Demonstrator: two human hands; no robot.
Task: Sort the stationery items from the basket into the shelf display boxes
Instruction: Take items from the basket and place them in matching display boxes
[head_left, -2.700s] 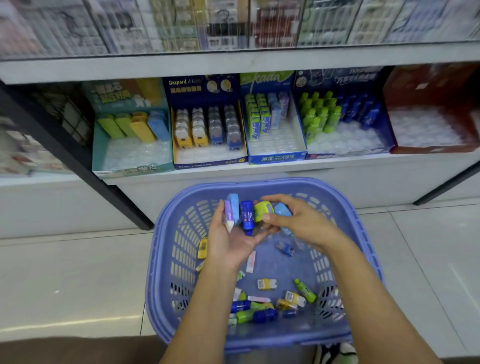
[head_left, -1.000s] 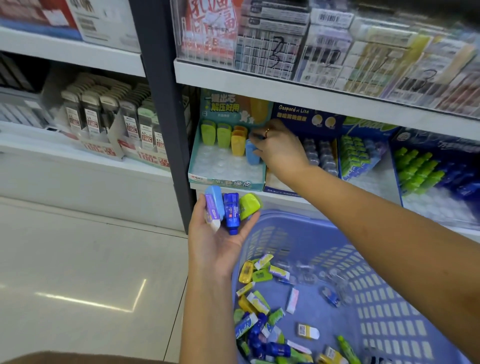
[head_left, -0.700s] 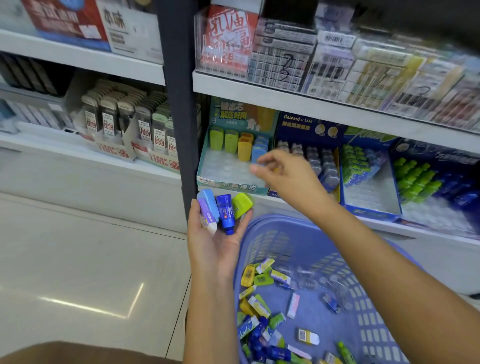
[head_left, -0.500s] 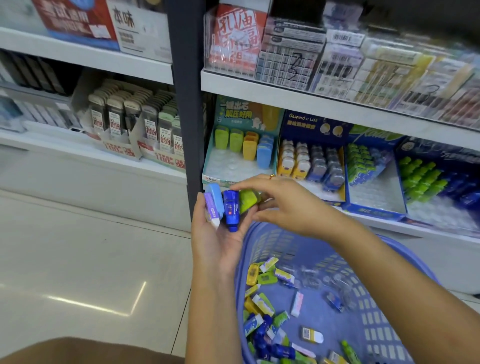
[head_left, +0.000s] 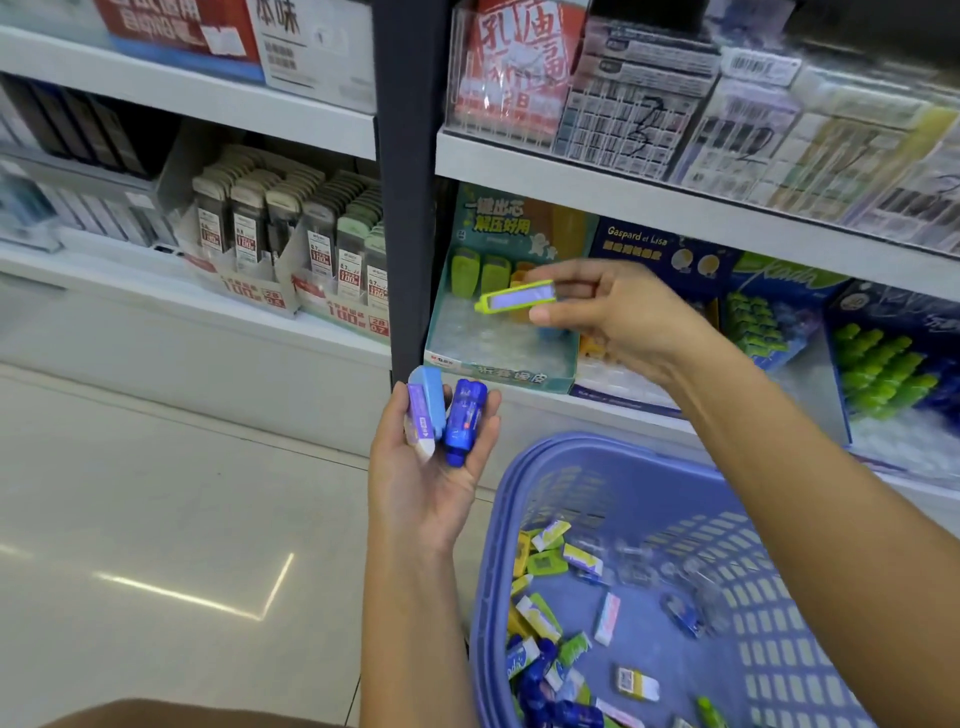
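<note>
My right hand (head_left: 613, 317) pinches a lime-green eraser (head_left: 514, 300) and holds it in front of the teal display box (head_left: 498, 369), which has green and yellow erasers standing at its back. My left hand (head_left: 426, 467) lies palm up below the shelf, its fingers cupped around a light blue eraser (head_left: 434, 400), a purple-and-white piece (head_left: 418, 426) and a dark blue glue bottle (head_left: 465, 421). The blue basket (head_left: 597, 467) at the lower right holds several loose stationery items (head_left: 545, 639).
A dark shelf upright (head_left: 410, 182) stands just left of the teal box. Right of it sit a navy box (head_left: 665, 254), a blue box with green pieces (head_left: 753, 322) and a box of green and blue bottles (head_left: 883, 374). Tiled floor lies to the left.
My right hand put a blue eraser into the teal box, came back to my left palm, took the lime-green eraser from it and has lifted it toward the teal box.
</note>
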